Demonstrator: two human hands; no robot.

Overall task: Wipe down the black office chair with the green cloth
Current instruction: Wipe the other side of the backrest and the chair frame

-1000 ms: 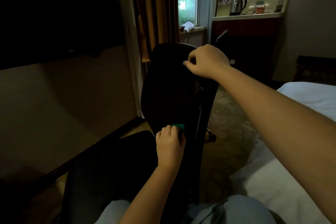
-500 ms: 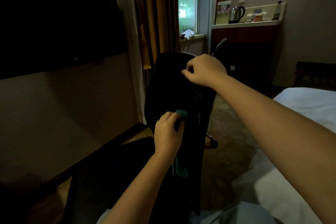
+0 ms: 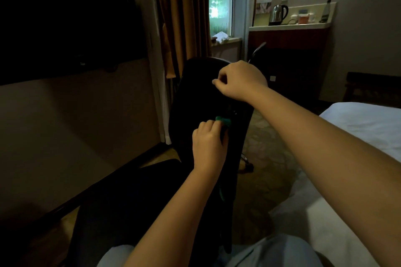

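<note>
Black office chair with a curved padded backrest stands directly in front of the person, seen side-on, its backrest upright and its seat stretching toward the lower left. It sits on patterned carpet between a beige wall on the left and a white-sheeted bed on the right.

The right hand is at the top of the backrest, its grip narrow, with fingers curled over the upper edge. The left hand is lower, about mid-height on the backrest, its grip closed around a bunched green cloth pressed to the chair. A tuft of the cloth shows just above the knuckles, and a thin strip of it hangs down along the backrest's edge below the wrist.

Pale trouser knees show at the bottom. Beyond the chair, ochre curtains frame a bright window. A steel electric kettle stands on a white-topped surface against the far wall.
</note>
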